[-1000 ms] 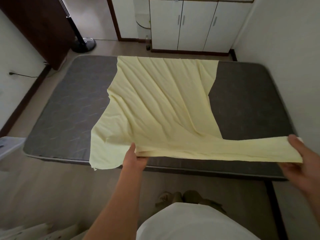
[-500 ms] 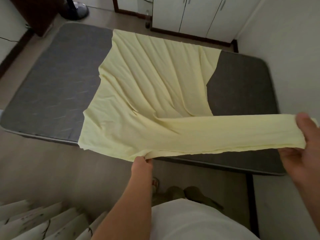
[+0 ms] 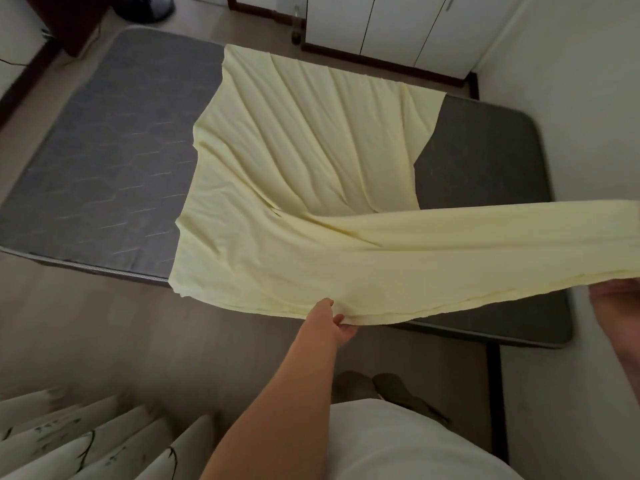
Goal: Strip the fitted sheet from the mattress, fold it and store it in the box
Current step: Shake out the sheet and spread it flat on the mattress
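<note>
- A patterned curtain is seen at 7 o'clock, and the person's feet on the floor at 6 o'clock.
- The near hem of the pale yellow fitted sheet is pinched by the left hand at 6 o'clock of the cloth. This grip is clamped on the hem, with the fingers curled beneath it.
- At 3 o'clock one end of the sheet is raised clear of the bed in a taut band by the right hand. That hand is cut by the frame edge and partly covered, so its grip is only judged to be clamped on the cloth.
- The rest of the sheet lies loose and creased across the middle of the grey mattress, which is bared at 9 o'clock and at 2 o'clock.
- Stripping is judged done and folding barely begun. Storing is left, and no box is in view.
- A white cupboard and a bottle are seen at 12 o'clock.
</note>
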